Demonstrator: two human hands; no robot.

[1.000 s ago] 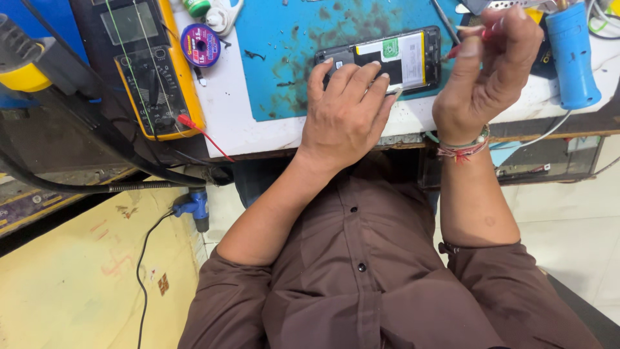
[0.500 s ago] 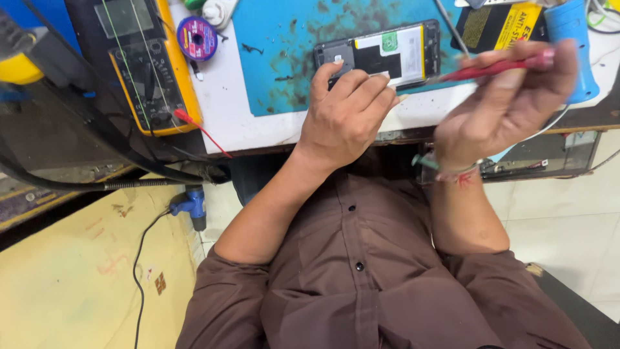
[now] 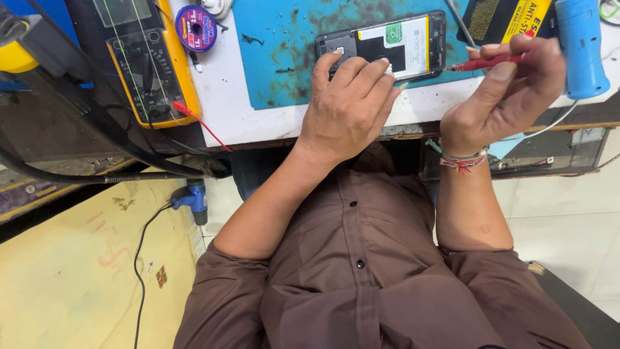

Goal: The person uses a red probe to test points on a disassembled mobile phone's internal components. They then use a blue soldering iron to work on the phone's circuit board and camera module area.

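On a stained blue mat (image 3: 290, 52) at the counter (image 3: 226, 123) edge, an opened phone (image 3: 387, 42) lies back-up as the left hand (image 3: 349, 106) rests fingers flat on its lower end. Just right of it, the right hand (image 3: 510, 90) pinches a red screwdriver (image 3: 484, 63), tip toward the phone.

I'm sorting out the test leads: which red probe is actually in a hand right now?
The red probe pinched in the right hand, its tip toward the opened phone. The other red lead lies loose by the yellow multimeter.
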